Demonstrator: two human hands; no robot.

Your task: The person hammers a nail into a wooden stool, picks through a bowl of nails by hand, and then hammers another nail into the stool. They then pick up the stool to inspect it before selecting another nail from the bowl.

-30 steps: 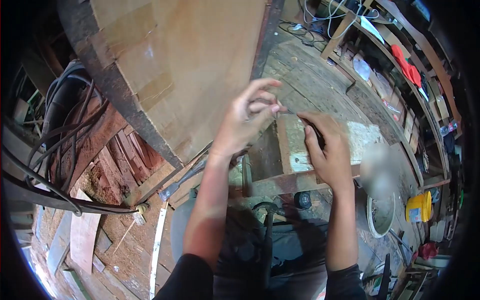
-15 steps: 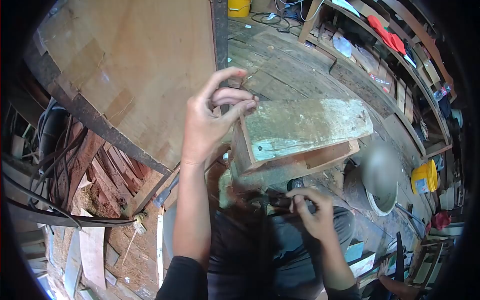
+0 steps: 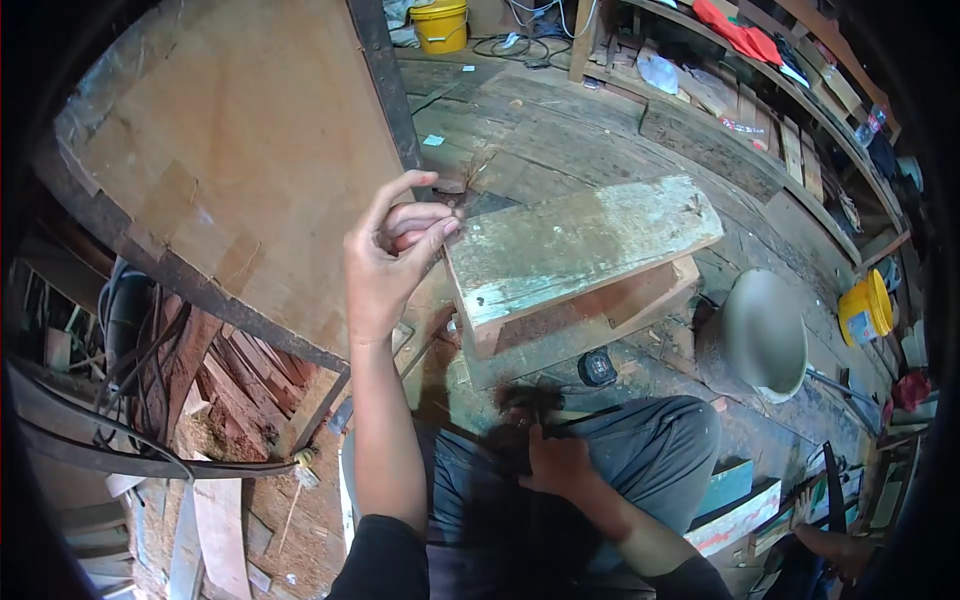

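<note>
A worn wooden box [image 3: 590, 235] with peeling pale paint stands on the floor before my knees, its open side facing right and down. My left hand [image 3: 405, 235] is at its upper left corner, thumb and fingers pinched together, the index finger raised; whatever is between the fingertips is too small to tell. Low in front of my lap, my right hand [image 3: 560, 462] is closed around a dark tool [image 3: 528, 402], blurred and in shadow, that looks like a hammer. A round black object [image 3: 597, 368] lies just below the box.
A large wooden panel with a metal frame [image 3: 260, 170] rises at the left. A grey bucket [image 3: 765, 335] and a yellow bucket [image 3: 865, 308] stand right. Shelves [image 3: 740, 110] hold wood at the upper right. Another person's arm [image 3: 835, 545] shows at the lower right.
The view has shifted, so the box and my left hand appear further left. My right hand has moved left and lower, from a looser curl to a closed grip.
</note>
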